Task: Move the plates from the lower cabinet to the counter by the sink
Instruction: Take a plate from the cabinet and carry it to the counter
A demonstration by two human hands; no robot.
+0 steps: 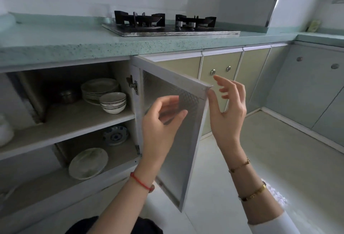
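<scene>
Fingers (221,82) spread, gripping nothing, beside the opened grey mesh-panelled cabinet door (178,159) mid-frame; next, probably reaching frame-left for stacked white plates (99,86).

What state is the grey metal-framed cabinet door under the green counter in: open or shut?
Open. The grey metal-framed cabinet door stands angled outward, exposing the stacked white plates behind it.

Left hand (162,122) raised, fingers relaxed, right hand (229,109) fingers spread

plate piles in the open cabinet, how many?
3: white stack on the upper shelf behind the bowls; blue-patterned plates at the lower shelf's back; white plates in front. Others may be hidden.
</scene>
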